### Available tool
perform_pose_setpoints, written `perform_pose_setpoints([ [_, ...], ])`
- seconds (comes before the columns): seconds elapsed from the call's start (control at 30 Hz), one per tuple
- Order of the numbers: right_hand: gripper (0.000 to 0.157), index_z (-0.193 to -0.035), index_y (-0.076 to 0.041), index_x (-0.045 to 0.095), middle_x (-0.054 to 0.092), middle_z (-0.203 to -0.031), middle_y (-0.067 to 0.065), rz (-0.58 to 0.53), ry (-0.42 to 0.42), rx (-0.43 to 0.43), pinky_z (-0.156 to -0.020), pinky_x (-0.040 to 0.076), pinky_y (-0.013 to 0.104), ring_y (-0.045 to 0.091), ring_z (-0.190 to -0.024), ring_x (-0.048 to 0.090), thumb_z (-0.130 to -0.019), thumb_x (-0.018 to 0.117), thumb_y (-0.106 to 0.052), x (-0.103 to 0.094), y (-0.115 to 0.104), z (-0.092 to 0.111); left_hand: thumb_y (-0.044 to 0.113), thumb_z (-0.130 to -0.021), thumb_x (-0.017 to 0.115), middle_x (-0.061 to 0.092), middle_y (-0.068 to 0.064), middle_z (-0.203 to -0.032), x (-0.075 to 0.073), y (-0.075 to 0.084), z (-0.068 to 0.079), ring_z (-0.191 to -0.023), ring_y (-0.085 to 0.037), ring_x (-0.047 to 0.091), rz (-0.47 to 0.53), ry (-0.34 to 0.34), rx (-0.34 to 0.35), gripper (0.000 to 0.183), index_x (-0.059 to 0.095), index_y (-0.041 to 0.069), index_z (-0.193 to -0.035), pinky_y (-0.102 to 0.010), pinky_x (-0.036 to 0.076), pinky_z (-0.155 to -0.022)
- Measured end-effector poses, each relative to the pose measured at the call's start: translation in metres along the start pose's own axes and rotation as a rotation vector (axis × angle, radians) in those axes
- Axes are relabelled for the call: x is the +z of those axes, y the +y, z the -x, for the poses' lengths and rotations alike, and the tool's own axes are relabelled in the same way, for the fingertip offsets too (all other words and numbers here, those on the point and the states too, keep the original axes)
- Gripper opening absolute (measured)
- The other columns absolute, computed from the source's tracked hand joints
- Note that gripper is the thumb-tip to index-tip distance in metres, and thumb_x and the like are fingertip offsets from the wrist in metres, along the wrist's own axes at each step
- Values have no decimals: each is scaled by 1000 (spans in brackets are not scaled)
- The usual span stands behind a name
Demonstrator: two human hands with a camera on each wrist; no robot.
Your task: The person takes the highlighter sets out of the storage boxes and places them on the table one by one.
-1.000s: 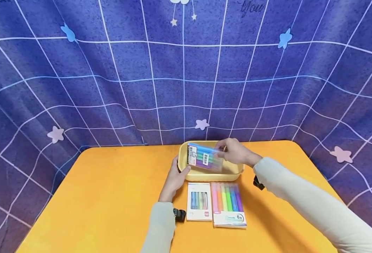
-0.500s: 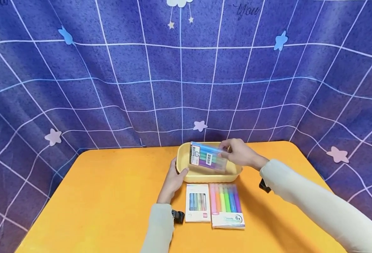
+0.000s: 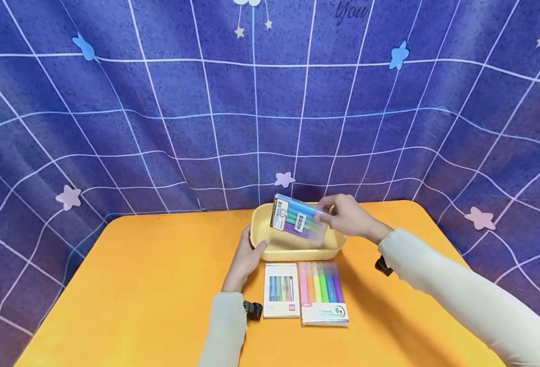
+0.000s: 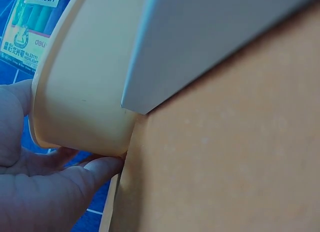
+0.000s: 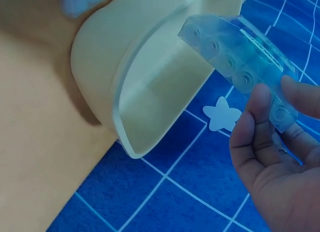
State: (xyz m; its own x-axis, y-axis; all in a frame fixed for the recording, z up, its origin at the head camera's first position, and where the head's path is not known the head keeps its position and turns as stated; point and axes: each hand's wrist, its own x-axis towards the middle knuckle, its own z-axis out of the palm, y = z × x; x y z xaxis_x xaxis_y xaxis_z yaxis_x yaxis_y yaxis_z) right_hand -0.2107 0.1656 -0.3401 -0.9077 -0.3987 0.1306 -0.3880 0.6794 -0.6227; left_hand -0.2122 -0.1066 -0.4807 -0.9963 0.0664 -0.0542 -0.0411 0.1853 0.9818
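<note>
My right hand [image 3: 350,216] pinches the right end of a clear plastic pack of highlighters [image 3: 293,219] between thumb and fingers. The pack slants over the pale yellow basket [image 3: 302,255], its labelled left end higher. Through the plastic show blue, green and purple pens; in the right wrist view the rounded pen ends line the clear end of the pack [image 5: 227,64]. At the basket's left end, my left hand [image 3: 244,260] grips the wall, thumb at the rim. The left wrist view shows its fingers [image 4: 102,172] curled around the basket's outer wall [image 4: 85,91].
A white windowed box of pens [image 3: 281,308] and a clear pack of rainbow-coloured highlighters [image 3: 322,288] lie side by side in front of the basket. The orange table [image 3: 160,275] ends at the back against a blue grid-patterned curtain [image 3: 183,127].
The highlighter pack, with my right hand, has risen slightly and shifted a little right over the basket, tilting more. My left hand keeps its grip. The head view has shifted slightly.
</note>
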Motion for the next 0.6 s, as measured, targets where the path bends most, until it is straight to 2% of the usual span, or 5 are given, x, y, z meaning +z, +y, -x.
perform_pose_setpoints([
  [0.23, 10, -100, -8, 73, 71, -83, 9, -26, 36, 18, -51, 47, 24, 12, -55, 59, -95, 69, -16, -5, -4, 1, 23, -102, 57, 34, -17, -162, -1, -1, 2, -146, -36, 41, -17, -11, -20, 72, 16, 17, -161, -54, 36, -119],
  [0.53, 9, -99, -10, 72, 69, -86, 8, -45, 84, 59, -48, 42, 25, 14, -57, 59, -96, 68, -18, -9, -7, 12, 22, -101, 59, 34, -17, -162, 0, 0, 0, -146, -35, 41, -3, 5, -13, 72, 19, 17, -160, -52, 35, -120],
  [0.6, 10, -99, -9, 71, 68, -87, 8, -49, 106, 73, -50, 45, 25, 13, -58, 61, -96, 68, -18, -9, -7, 15, 23, -100, 60, 33, -17, -163, 0, 1, -1, -147, -34, 41, -6, 8, -6, 72, 20, 16, -160, -51, 35, -120],
])
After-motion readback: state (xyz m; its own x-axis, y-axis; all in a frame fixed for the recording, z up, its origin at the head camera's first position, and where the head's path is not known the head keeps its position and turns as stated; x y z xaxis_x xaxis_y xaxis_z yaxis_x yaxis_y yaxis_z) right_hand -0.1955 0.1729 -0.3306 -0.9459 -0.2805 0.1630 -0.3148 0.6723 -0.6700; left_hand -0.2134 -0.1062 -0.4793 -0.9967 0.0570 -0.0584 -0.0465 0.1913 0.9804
